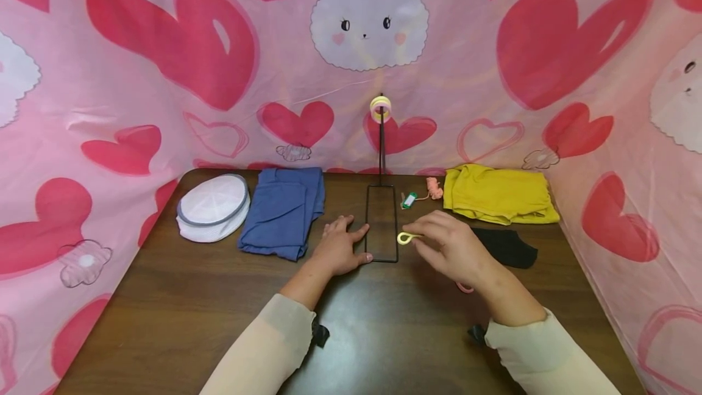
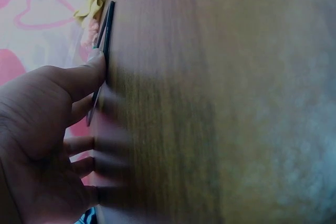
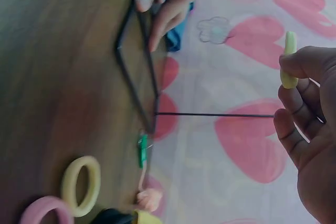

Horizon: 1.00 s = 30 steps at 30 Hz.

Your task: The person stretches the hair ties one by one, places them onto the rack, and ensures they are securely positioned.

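Observation:
My right hand (image 1: pixel 451 242) pinches a pale yellow ring (image 1: pixel 403 238) between thumb and fingers, just right of the black wire stand (image 1: pixel 396 218). In the right wrist view that yellow ring (image 3: pixel 289 77) appears edge-on, clear of the tabletop. My left hand (image 1: pixel 341 247) rests by the left side of the stand's rectangular base, fingers spread on the table, the thumb touching the wire near its front corner. Yellow and pink rings (image 1: pixel 381 100) hang at the top of the stand's upright. Another yellow ring (image 3: pixel 93 187) and a pink ring (image 3: pixel 47 203) lie beneath my right hand.
On the left are a white round mesh item (image 1: pixel 214 203) and folded blue cloth (image 1: pixel 282 212). A green key tag (image 1: pixel 409 200), coral yarn bundle (image 1: pixel 434 188), yellow folded cloth (image 1: pixel 499 194) and black cloth (image 1: pixel 507 247) lie right. A pink printed curtain borders the table.

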Available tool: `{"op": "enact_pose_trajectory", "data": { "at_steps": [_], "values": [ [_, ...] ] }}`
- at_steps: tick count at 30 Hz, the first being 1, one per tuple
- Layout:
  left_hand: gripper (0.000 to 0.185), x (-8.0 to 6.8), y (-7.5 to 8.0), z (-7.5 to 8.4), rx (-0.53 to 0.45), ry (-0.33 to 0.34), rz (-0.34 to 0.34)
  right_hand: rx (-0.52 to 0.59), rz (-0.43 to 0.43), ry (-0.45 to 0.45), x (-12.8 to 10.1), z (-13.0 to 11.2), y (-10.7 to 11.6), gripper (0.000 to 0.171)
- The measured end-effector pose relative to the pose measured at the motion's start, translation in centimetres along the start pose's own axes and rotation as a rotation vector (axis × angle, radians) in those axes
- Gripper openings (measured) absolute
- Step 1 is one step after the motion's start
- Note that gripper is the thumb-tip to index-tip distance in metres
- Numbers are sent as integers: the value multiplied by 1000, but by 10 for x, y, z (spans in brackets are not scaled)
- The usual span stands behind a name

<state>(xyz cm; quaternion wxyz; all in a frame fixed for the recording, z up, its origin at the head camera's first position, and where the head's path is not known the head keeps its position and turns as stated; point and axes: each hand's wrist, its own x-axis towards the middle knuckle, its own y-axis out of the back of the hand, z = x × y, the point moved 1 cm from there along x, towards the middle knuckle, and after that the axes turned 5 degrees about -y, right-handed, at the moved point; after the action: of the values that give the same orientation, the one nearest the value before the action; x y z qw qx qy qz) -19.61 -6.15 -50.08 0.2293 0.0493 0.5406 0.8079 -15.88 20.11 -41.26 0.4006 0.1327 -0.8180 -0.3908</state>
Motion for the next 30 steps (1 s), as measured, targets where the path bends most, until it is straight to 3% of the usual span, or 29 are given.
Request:
{"op": "enact_pose_trajectory", "data": {
  "at_steps": [6,13,18,22,30],
  "values": [
    [75,0,0,-1,5,3,4,9,60,12,17,-14,8,22],
    [76,0,0,-1,-4,9,4,-2,136,41,35,-27,17,37],
    [75,0,0,0,-13,9,3,-9,201,70,47,-34,24,21],
    [76,0,0,0,-15,11,0,-7,239,100,56,-40,31,31],
    [74,-1,2,0,-19,-9,12,-54,274,159,75,-50,47,24]
  ]
}}
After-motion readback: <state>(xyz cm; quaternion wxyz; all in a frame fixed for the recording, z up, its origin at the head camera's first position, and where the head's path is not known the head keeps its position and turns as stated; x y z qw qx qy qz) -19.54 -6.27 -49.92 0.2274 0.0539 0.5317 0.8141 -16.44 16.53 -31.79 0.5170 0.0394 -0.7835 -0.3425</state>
